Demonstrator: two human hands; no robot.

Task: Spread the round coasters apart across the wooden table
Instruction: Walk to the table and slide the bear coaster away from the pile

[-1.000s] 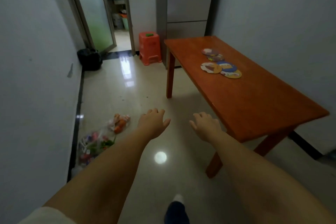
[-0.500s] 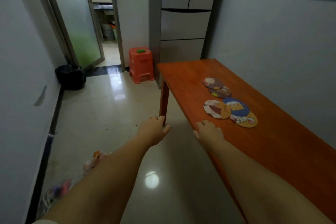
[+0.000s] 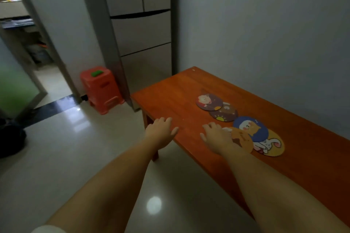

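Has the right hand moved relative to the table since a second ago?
Yes. The right hand went from short of the table edge to over it, reaching the nearest coaster.

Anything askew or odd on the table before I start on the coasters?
Nothing damaged or spilled. The five coasters lie bunched and overlapping toward the wall side of the wooden table, not spread yet. The right hand reaches the nearest orange coaster; the left hand is open, empty.

Open hands (image 3: pixel 216 136) over clustered coasters (image 3: pixel 240 125)
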